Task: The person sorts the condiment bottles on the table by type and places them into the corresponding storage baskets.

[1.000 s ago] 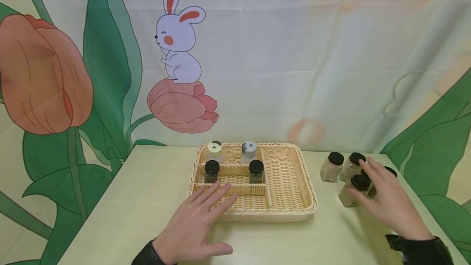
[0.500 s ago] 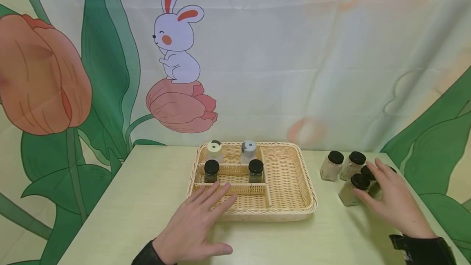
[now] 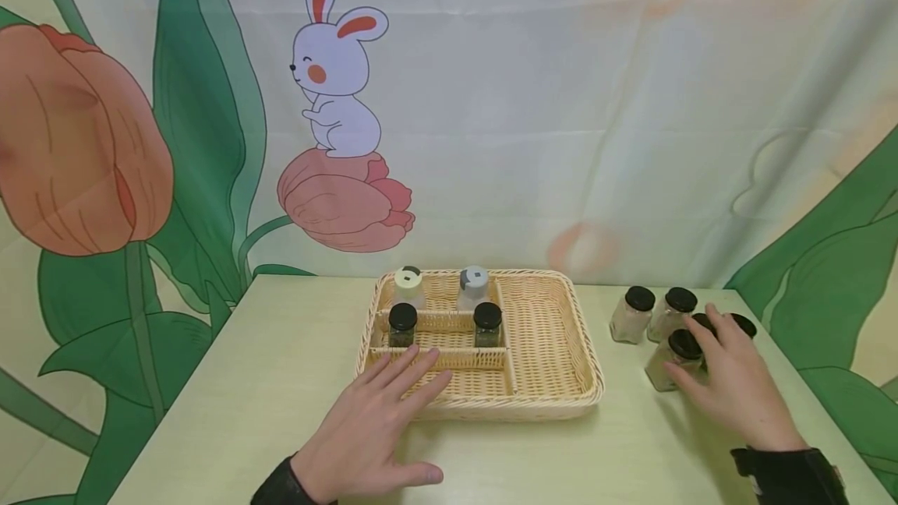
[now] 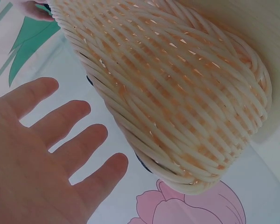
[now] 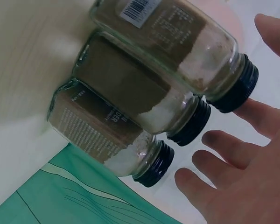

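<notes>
My left hand [image 3: 372,431] hovers palm down over the front left of a wicker basket [image 3: 533,414], fingers spread and holding nothing. In the left wrist view its straight fingers [image 4: 79,149] lie beside the basket's woven wall. At the right, my right hand [image 3: 737,388] is over a cluster of black-lidded glass spice jars, its thumb beside the front jar [image 3: 662,369]. The right wrist view has three powder-filled jars [image 5: 126,84] in a row; the thumb is apart from the nearest lid [image 5: 235,86], and one finger passes behind that lid. Part of the cluster is hidden by the hand.
Dividers split the basket's left side. Its back compartment holds a yellow-capped bottle [image 3: 410,287] and a grey-capped bottle [image 3: 474,287]. In the middle one stand two black-lidded jars [image 3: 403,326]. A printed curtain [image 3: 491,139] hangs behind the table [image 3: 266,380].
My right hand has shifted slightly, first right and then back left, over the jars. The left hand stays in place; the jars and basket keep their positions.
</notes>
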### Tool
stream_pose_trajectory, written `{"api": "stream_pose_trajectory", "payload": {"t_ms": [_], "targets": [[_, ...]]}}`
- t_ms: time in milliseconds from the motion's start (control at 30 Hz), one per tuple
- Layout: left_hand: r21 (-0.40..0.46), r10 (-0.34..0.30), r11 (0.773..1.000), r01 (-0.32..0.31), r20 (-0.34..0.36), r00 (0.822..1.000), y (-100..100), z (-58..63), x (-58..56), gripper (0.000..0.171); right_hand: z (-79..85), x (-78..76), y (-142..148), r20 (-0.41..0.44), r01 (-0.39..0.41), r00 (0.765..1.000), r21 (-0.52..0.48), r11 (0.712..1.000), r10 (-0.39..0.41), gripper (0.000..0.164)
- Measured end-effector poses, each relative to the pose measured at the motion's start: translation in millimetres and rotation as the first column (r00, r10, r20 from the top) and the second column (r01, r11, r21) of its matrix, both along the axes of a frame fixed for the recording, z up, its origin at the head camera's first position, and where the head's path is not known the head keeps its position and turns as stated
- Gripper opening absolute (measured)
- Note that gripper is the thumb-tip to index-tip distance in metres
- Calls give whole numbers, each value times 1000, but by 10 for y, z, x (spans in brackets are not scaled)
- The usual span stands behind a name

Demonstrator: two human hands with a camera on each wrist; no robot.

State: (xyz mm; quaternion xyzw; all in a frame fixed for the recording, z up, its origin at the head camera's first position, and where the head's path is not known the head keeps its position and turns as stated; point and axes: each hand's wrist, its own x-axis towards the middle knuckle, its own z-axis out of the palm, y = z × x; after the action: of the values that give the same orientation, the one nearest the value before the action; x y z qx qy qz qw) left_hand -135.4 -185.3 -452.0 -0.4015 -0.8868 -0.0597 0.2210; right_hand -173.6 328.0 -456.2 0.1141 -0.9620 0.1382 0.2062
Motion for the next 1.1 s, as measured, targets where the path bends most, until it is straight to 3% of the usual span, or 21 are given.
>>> {"api": "stream_pose_trajectory", "payload": {"t_ms": [467,1100], "targets": [[0,-2,1000,2,-4,1000,-2,-6,-2,104,-94,-7,-117,-186,39,982,99,994,-20,70],[-4,9,1000,-9,14,1000,-8,7,9,101,-138,-39,-172,-272,69,962,114,991,-36,69]]}}
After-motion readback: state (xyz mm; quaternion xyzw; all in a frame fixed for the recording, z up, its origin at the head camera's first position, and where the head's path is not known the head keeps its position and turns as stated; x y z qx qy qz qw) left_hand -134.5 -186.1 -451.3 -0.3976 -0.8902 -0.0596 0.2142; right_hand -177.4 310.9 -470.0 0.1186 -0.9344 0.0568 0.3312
